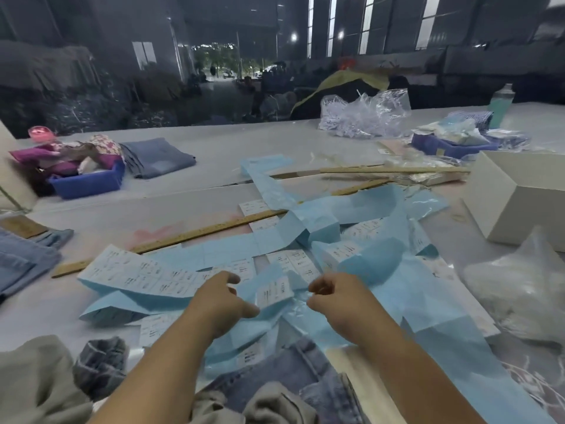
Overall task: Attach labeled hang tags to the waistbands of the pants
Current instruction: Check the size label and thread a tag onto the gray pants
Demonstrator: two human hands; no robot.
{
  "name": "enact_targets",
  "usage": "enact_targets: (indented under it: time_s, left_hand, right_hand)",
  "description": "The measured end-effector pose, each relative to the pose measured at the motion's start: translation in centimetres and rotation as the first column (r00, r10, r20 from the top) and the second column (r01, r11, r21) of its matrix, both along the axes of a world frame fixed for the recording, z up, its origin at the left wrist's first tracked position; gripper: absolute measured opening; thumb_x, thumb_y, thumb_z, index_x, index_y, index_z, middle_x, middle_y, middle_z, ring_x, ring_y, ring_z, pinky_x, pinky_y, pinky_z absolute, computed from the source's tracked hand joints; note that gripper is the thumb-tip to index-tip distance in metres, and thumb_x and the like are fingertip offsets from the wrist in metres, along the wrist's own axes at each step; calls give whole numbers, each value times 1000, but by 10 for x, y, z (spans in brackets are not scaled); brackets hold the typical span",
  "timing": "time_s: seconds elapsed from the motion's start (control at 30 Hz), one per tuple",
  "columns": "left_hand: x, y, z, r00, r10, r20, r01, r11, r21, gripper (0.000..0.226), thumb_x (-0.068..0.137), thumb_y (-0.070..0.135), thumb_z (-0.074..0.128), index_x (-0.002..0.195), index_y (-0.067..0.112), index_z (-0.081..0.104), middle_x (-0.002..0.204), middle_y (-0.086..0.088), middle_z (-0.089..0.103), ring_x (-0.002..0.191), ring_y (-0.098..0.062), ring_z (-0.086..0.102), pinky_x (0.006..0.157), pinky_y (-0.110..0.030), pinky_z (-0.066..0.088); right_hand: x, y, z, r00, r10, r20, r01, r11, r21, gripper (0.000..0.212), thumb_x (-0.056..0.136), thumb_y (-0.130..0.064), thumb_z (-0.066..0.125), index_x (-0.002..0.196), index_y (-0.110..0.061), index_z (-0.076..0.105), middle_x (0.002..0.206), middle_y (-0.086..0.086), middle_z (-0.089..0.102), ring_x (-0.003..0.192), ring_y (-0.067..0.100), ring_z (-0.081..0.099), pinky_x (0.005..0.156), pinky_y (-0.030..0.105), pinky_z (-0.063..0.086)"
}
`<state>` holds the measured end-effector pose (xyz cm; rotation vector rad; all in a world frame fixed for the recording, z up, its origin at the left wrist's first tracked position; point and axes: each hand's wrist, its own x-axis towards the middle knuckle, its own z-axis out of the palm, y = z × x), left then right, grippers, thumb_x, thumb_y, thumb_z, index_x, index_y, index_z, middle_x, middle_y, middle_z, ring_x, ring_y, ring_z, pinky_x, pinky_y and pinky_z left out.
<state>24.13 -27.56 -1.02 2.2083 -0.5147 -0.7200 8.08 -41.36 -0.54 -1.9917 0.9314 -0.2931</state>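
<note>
Long strips of light-blue backing paper (360, 267) carrying white printed labels (140, 272) lie tangled across the table in front of me. My left hand (224, 301) pinches the blue strip beside one white label (273, 290) that stands up between my hands. My right hand (331, 296) is curled into a fist at the other side of that label and grips the strip there. Blue denim pants (293, 371) lie under my forearms at the near edge, partly covered by the paper.
A wooden ruler (171, 240) runs diagonally under the strips. A white box (519, 194) and a clear plastic bag (519, 289) sit at the right. Blue bins (88, 183) stand at back left and back right. Folded jeans (24, 261) lie at left, grey cloth (33, 381) at near left.
</note>
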Motion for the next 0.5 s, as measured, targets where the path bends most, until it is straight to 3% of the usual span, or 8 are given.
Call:
enact_targets:
  time_s: [0.07,0.13,0.2,0.27,0.33,0.43,0.5]
  left_hand:
    - [-1,-3,-3,999,-40,14,40,999,32,74,74,10,83,136,18,45,125,-8,53,105,-25,53,57,-18,45]
    - [-4,-5,-4,994,-85,64,79,992,94,80,72,15,84,140,20,41,135,-9,51,113,-28,53,77,-29,53]
    - [-6,-7,-4,965,-174,196,130,967,218,87,69,27,85,143,21,39,137,-6,49,119,-27,51,93,-38,50]
    - [-6,-10,-3,909,-254,330,141,933,330,91,67,41,84,143,22,37,137,-4,47,122,-26,47,98,-42,47]
    - [-7,-15,-3,868,-315,384,160,909,384,94,67,51,81,144,25,35,139,-3,44,126,-27,43,101,-45,45]
    - [-6,-19,-4,844,-387,371,230,886,402,88,68,55,79,144,34,40,137,-2,44,127,-26,42,103,-45,43]
    - [-6,-18,-5,848,-388,361,246,892,380,78,69,53,80,138,33,49,129,-1,47,122,-24,45,100,-42,46]
  right_hand:
    - [-6,3,-16,1000,3,-10,-3,1000,29,15,84,-17,69,91,-29,65,92,-10,68,84,3,63,70,19,48]
    - [-11,0,-26,1000,-3,-23,4,1000,24,14,82,-17,71,87,-30,67,93,-10,70,86,2,63,75,20,48]
    - [-13,-3,-30,1000,-11,-7,11,1000,15,14,82,-18,71,86,-31,66,93,-12,70,88,1,63,75,20,47]
    - [-11,-2,-32,1000,20,-13,-20,1000,-10,12,83,-23,72,87,-32,66,93,-16,68,87,-2,62,72,16,45]
    - [-9,0,-34,1000,31,5,-30,999,-21,4,83,-28,71,82,-28,68,85,-13,70,83,4,63,73,22,48]
    - [-9,3,-33,999,31,42,-30,999,-24,28,89,-37,65,74,-14,67,73,2,67,72,14,60,73,37,49]
    - [-8,4,-31,998,47,41,-45,998,-41,44,93,-42,57,77,-2,63,80,15,66,72,22,58,74,39,48]
